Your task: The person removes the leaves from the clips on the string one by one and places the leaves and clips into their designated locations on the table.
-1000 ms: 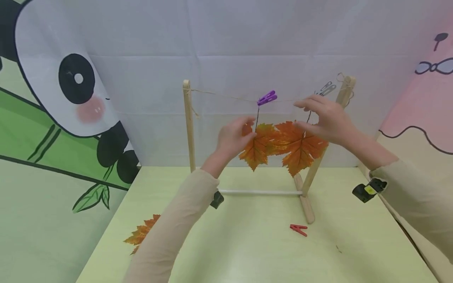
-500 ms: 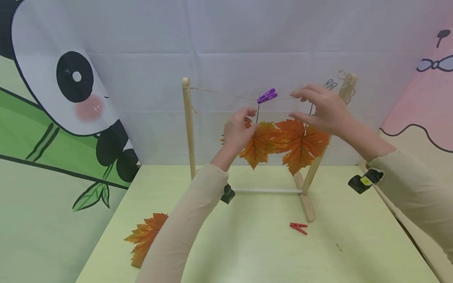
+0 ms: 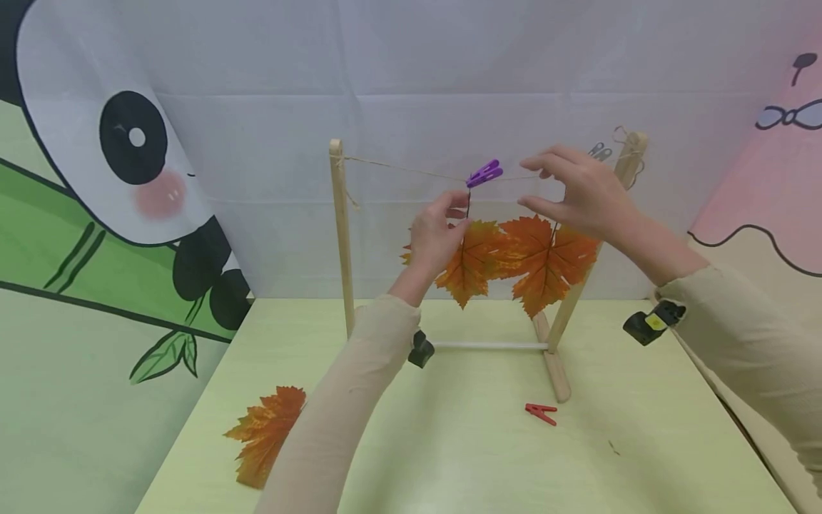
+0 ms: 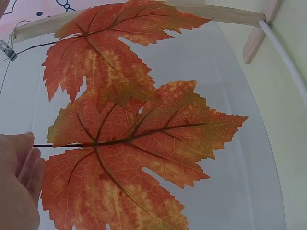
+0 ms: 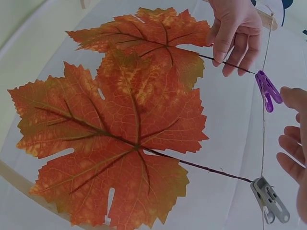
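Two orange artificial maple leaves hang by dark stems from a string. My left hand pinches the stem of the left maple leaf, just below the purple clothespin that fixes it to the string. In the right wrist view its thumb lies across that stem. My right hand is raised at the string, thumb and fingers apart, holding nothing. It overlaps the stem of the right maple leaf in the head view. A grey clothespin clips that leaf up.
The string spans two wooden posts, joined low down by a white rod. On the table lie a red clothespin and, at the left, another maple leaf, partly behind my left sleeve.
My left hand has risen along the left leaf's stem toward the purple clothespin, and its fingers have closed on the stem. The right hand has shifted slightly up and left, fingers still apart.
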### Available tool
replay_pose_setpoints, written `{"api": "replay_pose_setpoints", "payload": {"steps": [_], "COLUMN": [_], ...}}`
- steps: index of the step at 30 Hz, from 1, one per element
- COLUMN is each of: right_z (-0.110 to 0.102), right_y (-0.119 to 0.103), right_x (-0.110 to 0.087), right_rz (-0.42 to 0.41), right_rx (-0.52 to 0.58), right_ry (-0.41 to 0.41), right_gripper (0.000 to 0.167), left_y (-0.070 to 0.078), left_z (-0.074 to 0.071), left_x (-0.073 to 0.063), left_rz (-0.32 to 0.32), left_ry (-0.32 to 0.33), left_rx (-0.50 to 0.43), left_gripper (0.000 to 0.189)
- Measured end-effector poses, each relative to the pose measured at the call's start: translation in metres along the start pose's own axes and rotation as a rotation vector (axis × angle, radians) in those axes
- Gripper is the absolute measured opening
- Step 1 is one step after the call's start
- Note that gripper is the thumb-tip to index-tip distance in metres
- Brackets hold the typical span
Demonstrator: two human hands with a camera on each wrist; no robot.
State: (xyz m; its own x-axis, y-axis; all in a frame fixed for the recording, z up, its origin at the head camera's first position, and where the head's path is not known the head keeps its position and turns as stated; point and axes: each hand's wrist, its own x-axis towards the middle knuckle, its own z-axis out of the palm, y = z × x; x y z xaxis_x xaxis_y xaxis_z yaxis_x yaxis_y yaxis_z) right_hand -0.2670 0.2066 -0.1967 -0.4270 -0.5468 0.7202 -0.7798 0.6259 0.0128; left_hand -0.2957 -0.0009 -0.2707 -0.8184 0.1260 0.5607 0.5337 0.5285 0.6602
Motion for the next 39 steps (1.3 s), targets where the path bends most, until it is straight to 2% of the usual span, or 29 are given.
{"api": "replay_pose_setpoints", "payload": {"steps": [8,18,23,30,39], "right_z": [0.004,0.007,0.009,0.014,0.018], "right_y": [0.001,0.005,0.005,0.006,0.006], "right_x": [0.003,0.011,0.016,0.022,0.026], "right_rz": [0.037,0.089,0.115,0.226,0.317], "right_rx": [0.007,0.03,0.041,0.059,0.1], "right_ry": [-0.015,-0.04,-0.045,-0.135,-0.245], "right_gripper": [0.045,0.043,0.041,0.041,0.046], "left_y": [-0.004,-0.006,-0.006,-0.005,-0.005], "left_z": [0.006,0.005,0.005,0.003,0.003], "left_x": [-0.003,-0.005,-0.006,-0.006,-0.005], "left_rz": [0.003,0.028,0.015,0.005,0.01], "left_ry": [0.016,0.024,0.021,0.018,0.028], "left_rx": [-0.049,0.001,0.006,0.009,0.014], "left_gripper": [0.025,0.02,0.02,0.02,0.02]}}
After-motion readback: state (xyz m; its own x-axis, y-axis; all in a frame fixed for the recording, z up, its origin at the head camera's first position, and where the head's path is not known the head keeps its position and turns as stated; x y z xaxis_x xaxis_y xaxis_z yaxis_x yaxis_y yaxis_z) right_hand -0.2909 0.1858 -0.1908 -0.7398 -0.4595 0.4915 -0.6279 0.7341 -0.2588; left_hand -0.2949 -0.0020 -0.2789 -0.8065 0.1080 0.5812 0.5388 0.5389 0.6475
